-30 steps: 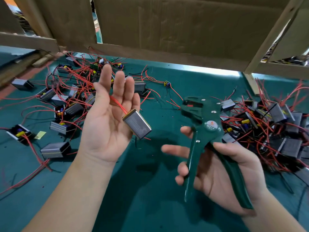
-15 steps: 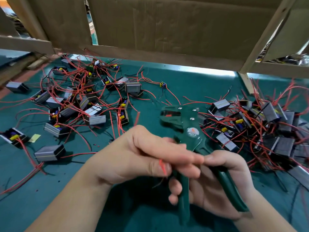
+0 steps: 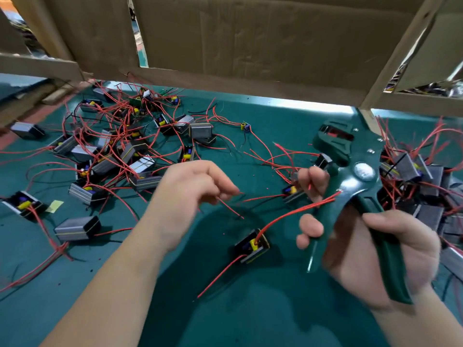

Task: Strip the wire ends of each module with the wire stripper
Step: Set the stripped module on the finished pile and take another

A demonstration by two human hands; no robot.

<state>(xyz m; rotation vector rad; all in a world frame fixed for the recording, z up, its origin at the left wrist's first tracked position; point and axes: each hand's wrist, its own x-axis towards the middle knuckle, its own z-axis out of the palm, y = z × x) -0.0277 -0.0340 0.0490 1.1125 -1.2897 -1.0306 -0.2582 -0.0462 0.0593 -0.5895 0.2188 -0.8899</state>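
While the right hand (image 3: 390, 249) grips the wire stripper (image 3: 350, 179), the left hand (image 3: 185, 194) pinches a red wire (image 3: 230, 209)

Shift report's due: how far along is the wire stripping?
Done: cannot tell; wire ends are too small to judge. In hand: the right hand grips the wire stripper, the left hand pinches a red wire near one module. Left: probably the heap of modules at right.

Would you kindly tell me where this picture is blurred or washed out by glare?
Head view: the right hand and wire stripper are motion-smeared; the left hand is soft; glare whitens the table along its far edge; the left module pile looks sharp.
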